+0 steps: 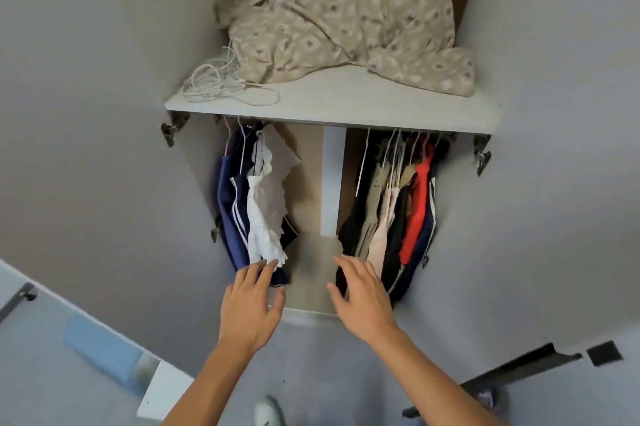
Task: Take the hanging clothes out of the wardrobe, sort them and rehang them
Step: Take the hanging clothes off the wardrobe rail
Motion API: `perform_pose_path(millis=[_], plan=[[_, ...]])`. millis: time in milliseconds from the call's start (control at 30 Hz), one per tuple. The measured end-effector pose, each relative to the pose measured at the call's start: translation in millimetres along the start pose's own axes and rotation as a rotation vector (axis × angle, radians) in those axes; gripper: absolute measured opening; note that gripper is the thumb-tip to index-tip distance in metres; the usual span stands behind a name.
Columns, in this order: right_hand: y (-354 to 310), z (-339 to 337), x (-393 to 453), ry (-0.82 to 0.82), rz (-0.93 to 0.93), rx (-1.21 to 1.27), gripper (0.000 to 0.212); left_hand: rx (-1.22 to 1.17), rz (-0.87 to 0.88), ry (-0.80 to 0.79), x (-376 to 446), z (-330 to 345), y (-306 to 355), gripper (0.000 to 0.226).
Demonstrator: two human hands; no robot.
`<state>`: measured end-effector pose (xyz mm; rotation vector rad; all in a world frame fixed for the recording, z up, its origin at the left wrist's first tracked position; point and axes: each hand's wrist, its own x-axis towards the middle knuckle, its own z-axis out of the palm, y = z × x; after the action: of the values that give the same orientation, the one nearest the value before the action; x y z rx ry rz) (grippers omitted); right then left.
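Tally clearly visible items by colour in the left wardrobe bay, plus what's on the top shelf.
Left bay:
Navy garment: 1
Navy striped garment: 1
White garment: 1
More behind, can't separate.
Shelf:
Beige patterned cloth: 1
White cord: 1
Total: 5

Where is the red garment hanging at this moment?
In the head view, the red garment hangs in the wardrobe's right compartment, toward the right end of the row, between dark clothes on its left and a navy garment on its right, above the right hand.
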<state>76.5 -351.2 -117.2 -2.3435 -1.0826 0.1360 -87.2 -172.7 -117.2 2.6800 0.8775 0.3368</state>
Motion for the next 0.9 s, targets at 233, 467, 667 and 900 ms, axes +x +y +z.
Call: perform_pose_path(millis=[233,467,667,900], plan=[[52,-9,71,0.061,0.165,-0.047,0.052,-0.026,0.141,-0.077,107,38,34,0.063],[97,-7,160,0.089,0.312,-0.152,0.043,-0.074,0.267,-0.189,238,77,50,0.060],[117,5,230,0.016,0.371,-0.290,0.040,-0.108,0.337,-0.332,315,89,62,0.054],[130,2,268,0.026,0.488,-0.402,0.035,-0.171,0.246,-0.519,367,120,94,0.057]])
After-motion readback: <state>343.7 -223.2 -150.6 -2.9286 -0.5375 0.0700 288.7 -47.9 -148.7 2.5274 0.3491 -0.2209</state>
